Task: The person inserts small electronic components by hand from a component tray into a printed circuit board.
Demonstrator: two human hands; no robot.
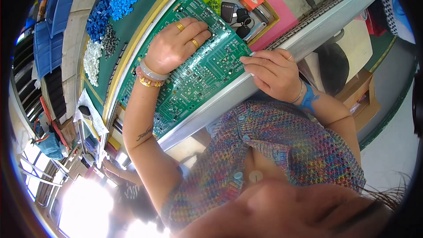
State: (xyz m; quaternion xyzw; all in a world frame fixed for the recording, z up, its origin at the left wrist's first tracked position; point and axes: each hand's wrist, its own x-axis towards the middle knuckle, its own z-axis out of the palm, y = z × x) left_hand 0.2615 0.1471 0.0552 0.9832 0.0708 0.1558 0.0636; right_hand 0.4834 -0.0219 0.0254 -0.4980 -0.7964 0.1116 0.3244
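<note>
A large green circuit board (194,77), crowded with small components, lies slantwise on the metal rail of the bench in front of me. My left hand (174,46) rests over its upper part, fingers bent and drawn together. Those fingertips meet the board near its far edge, and whatever they may hold is hidden. At the board's right corner is my right hand (275,72), its fingers closed over the edge; the underside of that grip is out of sight. A blue wristband (310,98) circles my right wrist.
Blue connector pieces (119,0), white pieces (93,59) and dark small parts (110,40) lie in piles on the green mat to the left. Beyond the board, an open box (275,17) holds keys and small cartons. Blue bins (48,48) stand far left.
</note>
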